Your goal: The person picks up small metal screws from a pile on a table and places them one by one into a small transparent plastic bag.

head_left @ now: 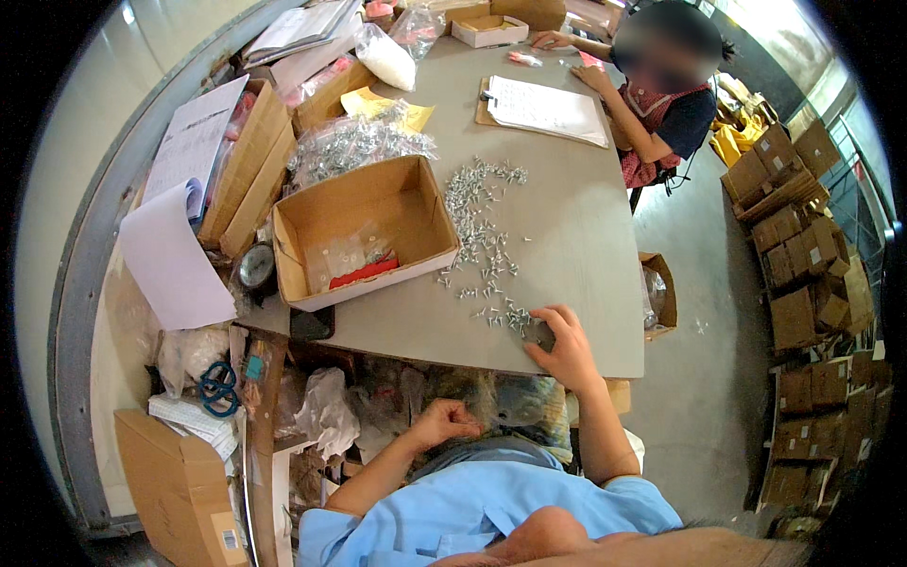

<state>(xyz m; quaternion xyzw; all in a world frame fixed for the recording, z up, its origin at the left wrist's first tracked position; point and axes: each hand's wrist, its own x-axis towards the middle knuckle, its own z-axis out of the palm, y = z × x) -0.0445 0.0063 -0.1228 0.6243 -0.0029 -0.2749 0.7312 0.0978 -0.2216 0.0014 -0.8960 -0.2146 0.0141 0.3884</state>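
— Screws [482, 236], small and silvery, lie scattered on the grey table [576, 236] just right of the open cardboard box [364, 231], trailing toward the near edge.

— And the hands?

— The right hand [565, 345] rests at the near end of the trail, fingers curled down onto a few screws at the table's edge; whether it pinches one I cannot tell. The left hand [444, 420] is below the table edge, well apart, loosely closed, its contents hidden.

— How would they handle?

— Light, hard, smooth, I'd judge, and apt to roll. Best pinched by the shank between fingertips, or swept together.
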